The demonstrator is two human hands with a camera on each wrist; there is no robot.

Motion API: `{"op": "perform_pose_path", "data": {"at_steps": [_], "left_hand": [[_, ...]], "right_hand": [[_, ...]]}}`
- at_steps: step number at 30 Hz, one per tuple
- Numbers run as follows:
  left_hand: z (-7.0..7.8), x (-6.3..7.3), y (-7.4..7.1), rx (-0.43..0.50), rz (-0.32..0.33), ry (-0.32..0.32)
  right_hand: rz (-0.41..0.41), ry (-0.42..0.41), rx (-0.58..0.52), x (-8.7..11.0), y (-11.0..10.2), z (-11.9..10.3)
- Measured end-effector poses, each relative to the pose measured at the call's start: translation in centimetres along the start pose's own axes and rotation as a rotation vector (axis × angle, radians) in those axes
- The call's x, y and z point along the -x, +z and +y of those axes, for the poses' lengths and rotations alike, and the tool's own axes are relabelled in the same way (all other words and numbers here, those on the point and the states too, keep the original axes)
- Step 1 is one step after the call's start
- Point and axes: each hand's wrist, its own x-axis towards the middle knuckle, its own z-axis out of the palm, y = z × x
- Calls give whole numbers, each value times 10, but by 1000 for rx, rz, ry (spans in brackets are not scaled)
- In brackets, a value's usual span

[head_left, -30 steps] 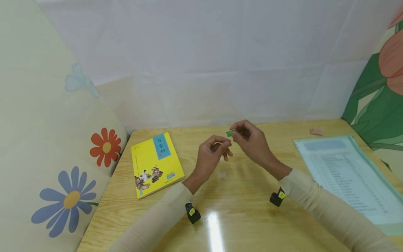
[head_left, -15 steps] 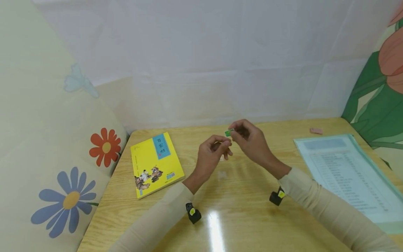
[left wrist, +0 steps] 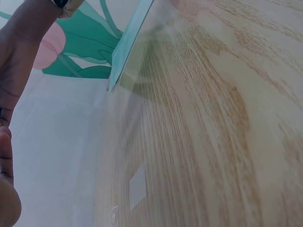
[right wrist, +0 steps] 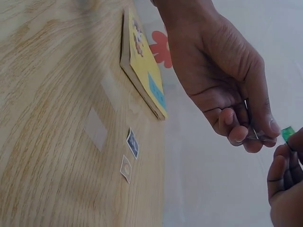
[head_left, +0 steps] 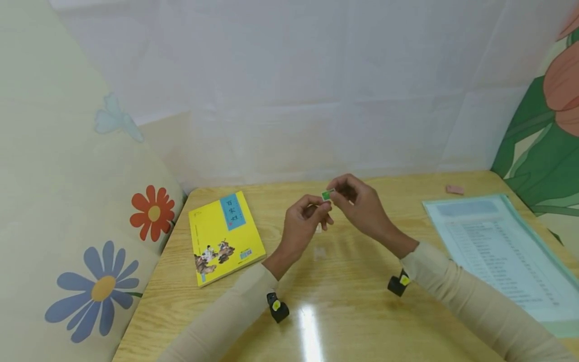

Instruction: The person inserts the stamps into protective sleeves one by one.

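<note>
My right hand [head_left: 360, 205] pinches a small green stamp-like piece [head_left: 326, 195] with a white border between thumb and fingertips. Just to its left, my left hand [head_left: 302, 221] holds a small clear plastic piece [right wrist: 258, 137] by thumb and fingertips, as the right wrist view shows. In that view the green piece stands right at the left thumb's tip. Both hands are raised over the table. Beneath them lie a dark small picture piece [right wrist: 133, 143], a pale small picture piece [right wrist: 125, 169] and a translucent square [right wrist: 96, 129].
A yellow book [head_left: 226, 236] lies on the left of the wooden table [head_left: 362, 311]. To the right is a printed sheet in a pale green folder [head_left: 493, 251], with a pink eraser-like block [head_left: 454, 189] behind it. A white cloth wall [head_left: 280, 136] closes the back.
My right hand has brought the green piece slightly left and down, closer to the left fingertips, and its face has turned more into view. The left hand has stayed nearly still.
</note>
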Motion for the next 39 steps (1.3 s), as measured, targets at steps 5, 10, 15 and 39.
{"op": "perform_pose_path", "data": {"at_steps": [5,10,15,39], "left_hand": [[-1,0,0,-12,9,3],[-1,0,0,-36,20,9],[-1,0,-1,-57,22,13],[-1,1,-2,-52,2,36]], "right_hand": [[-6,-10,33,-1,-2,8],[-28,-51,106,-3,-6,9],[-87,-89,168,-6,-11,7],[-118,-106,269,-8,-16,1]]}}
